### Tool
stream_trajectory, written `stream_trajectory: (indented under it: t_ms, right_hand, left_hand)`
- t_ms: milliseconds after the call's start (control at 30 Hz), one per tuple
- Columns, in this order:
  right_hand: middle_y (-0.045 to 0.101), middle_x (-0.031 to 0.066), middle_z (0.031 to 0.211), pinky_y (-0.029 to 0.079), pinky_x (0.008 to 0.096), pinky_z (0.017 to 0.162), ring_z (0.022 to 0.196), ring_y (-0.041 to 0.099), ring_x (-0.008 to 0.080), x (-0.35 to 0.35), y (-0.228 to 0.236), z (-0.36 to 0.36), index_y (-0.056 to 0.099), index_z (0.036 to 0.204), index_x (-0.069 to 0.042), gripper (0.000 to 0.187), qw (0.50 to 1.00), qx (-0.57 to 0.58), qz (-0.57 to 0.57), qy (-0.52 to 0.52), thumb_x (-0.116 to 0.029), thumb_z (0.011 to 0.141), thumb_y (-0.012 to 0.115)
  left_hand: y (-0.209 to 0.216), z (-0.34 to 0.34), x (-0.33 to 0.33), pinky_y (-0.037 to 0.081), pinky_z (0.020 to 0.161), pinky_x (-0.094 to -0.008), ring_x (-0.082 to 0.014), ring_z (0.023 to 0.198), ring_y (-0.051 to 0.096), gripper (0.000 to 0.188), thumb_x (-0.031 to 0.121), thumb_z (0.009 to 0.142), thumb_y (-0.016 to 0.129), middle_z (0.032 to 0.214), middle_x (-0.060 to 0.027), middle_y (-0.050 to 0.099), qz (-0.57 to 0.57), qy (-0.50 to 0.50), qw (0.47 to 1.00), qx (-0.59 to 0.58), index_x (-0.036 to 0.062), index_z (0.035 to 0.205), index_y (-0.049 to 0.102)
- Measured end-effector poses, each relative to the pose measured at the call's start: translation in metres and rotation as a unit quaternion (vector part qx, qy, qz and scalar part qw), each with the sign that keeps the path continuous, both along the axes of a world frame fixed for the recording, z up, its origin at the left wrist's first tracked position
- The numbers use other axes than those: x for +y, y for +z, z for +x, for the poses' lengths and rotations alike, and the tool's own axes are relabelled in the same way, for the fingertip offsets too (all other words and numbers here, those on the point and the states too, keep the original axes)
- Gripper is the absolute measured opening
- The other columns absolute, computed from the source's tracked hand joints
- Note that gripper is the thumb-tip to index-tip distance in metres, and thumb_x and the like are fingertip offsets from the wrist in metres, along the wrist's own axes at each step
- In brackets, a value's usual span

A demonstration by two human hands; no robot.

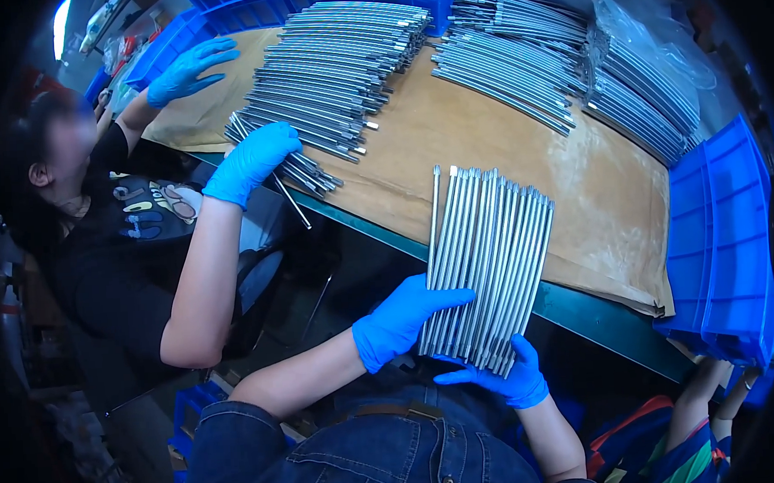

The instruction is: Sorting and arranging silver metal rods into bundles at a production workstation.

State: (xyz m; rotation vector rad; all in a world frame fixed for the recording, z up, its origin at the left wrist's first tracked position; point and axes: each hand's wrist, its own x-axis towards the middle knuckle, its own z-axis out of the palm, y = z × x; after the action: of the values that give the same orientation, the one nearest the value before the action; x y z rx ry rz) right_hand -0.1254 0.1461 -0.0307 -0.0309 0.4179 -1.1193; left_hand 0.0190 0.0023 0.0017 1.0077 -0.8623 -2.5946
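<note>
A flat row of slim silvery metal rods (490,263) with fitted ends stands tilted at the table's near edge, its upper part over the brown sheet. My left hand (412,314), in a blue glove, grips the row's left side, with the thumb laid across the front of the rods. Around the lower right end my right hand (512,378), also gloved in blue, is closed, its thumb up along the edge. The fingers behind the rods are hidden. One rod at the left sits slightly apart from the others at its top.
Brown sheeting (425,128) covers the green-edged table (580,315). Rod stacks (336,71) lie at the back, more rods (513,68) at the right. A blue crate (719,236) stands right. At left, a co-worker's gloved hand (254,161) holds loose rods; the other (194,71) is spread.
</note>
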Motion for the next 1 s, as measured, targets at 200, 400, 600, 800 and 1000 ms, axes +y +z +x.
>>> stream_trajectory:
  t_ms: [200,400,600,800,1000]
  right_hand:
    - [0.027,0.0180,0.143,0.019,0.0720,0.098,0.131,0.025,0.0418,0.000,0.002,0.000,0.015,0.144,-0.014,0.080,1.000,-0.005,0.022,-0.015,-0.040,0.081,0.057]
    - [0.029,0.0179,0.143,0.018,0.0699,0.100,0.131,0.026,0.0413,-0.002,0.008,0.004,0.019,0.144,-0.017,0.085,0.998,0.055,0.033,-0.015,-0.046,0.076,0.061]
    - [0.028,0.0184,0.143,0.017,0.0678,0.102,0.132,0.025,0.0405,-0.001,0.006,0.007,0.019,0.144,-0.017,0.085,0.998,0.019,0.054,-0.029,-0.051,0.076,0.058]
    - [0.023,0.0188,0.145,0.015,0.0651,0.104,0.133,0.022,0.0408,-0.005,0.009,0.007,0.017,0.144,-0.017,0.086,0.999,-0.024,0.029,-0.005,-0.058,0.077,0.050]
    - [0.020,0.0191,0.146,0.015,0.0640,0.105,0.134,0.018,0.0418,-0.005,0.008,0.009,0.015,0.145,-0.017,0.089,0.999,-0.016,0.034,-0.009,-0.060,0.075,0.051]
  left_hand:
    - [-0.001,-0.004,0.005,0.049,0.085,-0.0305,-0.0190,0.098,0.061,0.042,0.016,0.083,0.064,0.110,-0.0127,0.061,-0.043,0.009,0.999,-0.021,-0.0027,0.118,0.052]
    - [-0.007,-0.001,0.006,0.049,0.085,-0.0299,-0.0187,0.098,0.061,0.042,0.021,0.085,0.062,0.110,-0.0132,0.061,-0.009,0.021,0.999,-0.026,-0.0024,0.118,0.052]
    - [-0.010,-0.001,0.002,0.049,0.083,-0.0283,-0.0175,0.095,0.062,0.045,0.030,0.089,0.057,0.107,-0.0137,0.063,0.030,0.001,0.999,-0.015,-0.0031,0.119,0.052]
    - [-0.015,0.002,-0.002,0.049,0.083,-0.0279,-0.0178,0.096,0.062,0.050,0.036,0.090,0.055,0.109,-0.0134,0.062,0.039,-0.017,0.999,-0.007,-0.0038,0.119,0.051]
    - [-0.025,0.002,0.005,0.049,0.083,-0.0273,-0.0172,0.097,0.061,0.058,0.046,0.090,0.050,0.109,-0.0134,0.062,0.074,-0.018,0.997,-0.017,-0.0034,0.119,0.051]
